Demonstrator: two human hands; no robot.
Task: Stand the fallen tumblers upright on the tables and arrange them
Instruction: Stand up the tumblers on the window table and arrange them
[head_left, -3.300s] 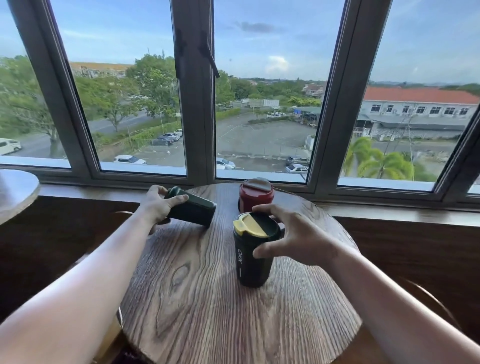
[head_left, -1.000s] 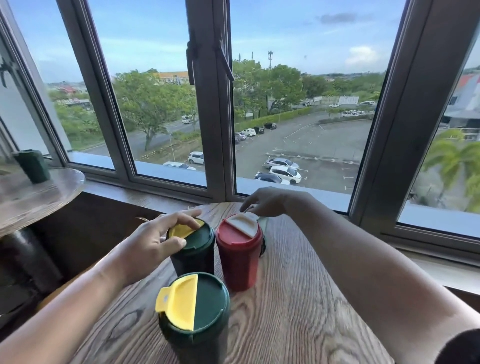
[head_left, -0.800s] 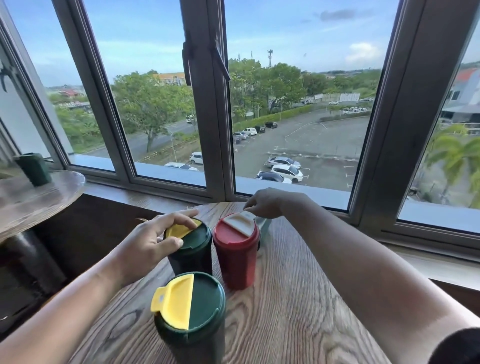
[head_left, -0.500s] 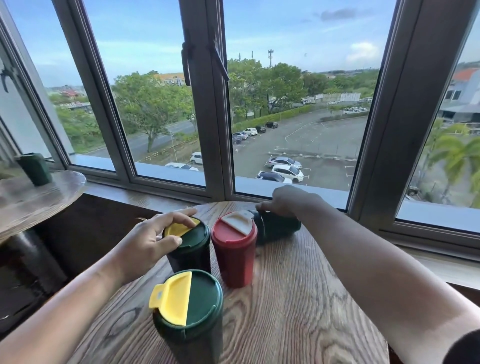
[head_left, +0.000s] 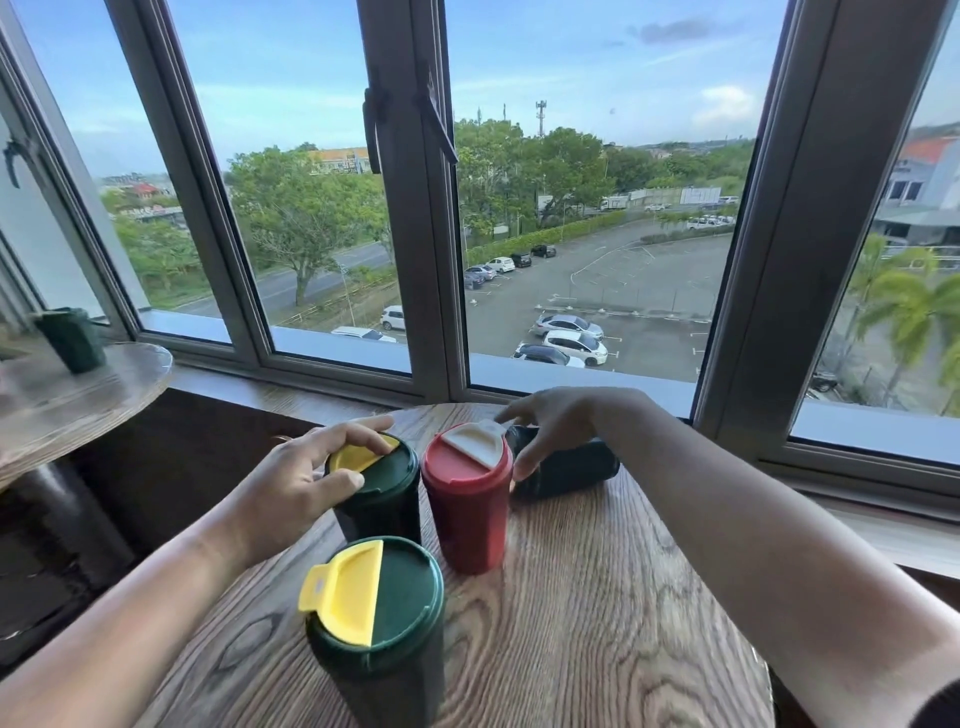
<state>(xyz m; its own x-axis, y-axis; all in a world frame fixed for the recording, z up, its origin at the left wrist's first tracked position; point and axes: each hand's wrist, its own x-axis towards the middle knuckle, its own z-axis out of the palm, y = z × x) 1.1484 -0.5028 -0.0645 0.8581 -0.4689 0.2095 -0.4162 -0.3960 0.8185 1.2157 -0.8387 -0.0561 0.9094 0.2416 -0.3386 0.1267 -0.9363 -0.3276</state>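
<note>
Three tumblers stand upright on the round wooden table (head_left: 597, 623): a dark green one with a yellow lid flap (head_left: 376, 623) nearest me, another green one (head_left: 387, 493) behind it, and a red one with a white flap (head_left: 467, 499) to its right. My left hand (head_left: 306, 483) grips the rim of the rear green tumbler. A dark tumbler (head_left: 566, 467) lies on its side behind the red one, and my right hand (head_left: 550, 426) is closed around its near end.
The window sill (head_left: 571, 379) and frames run right behind the table. A second round table (head_left: 78, 395) stands at the left with a green tumbler (head_left: 70, 338) upright on it. A dark gap separates the two tables.
My right hand reached behind the red tumbler and took hold of the dark fallen tumbler, which has come into view on the right. My left hand stays on the rear green tumbler.
</note>
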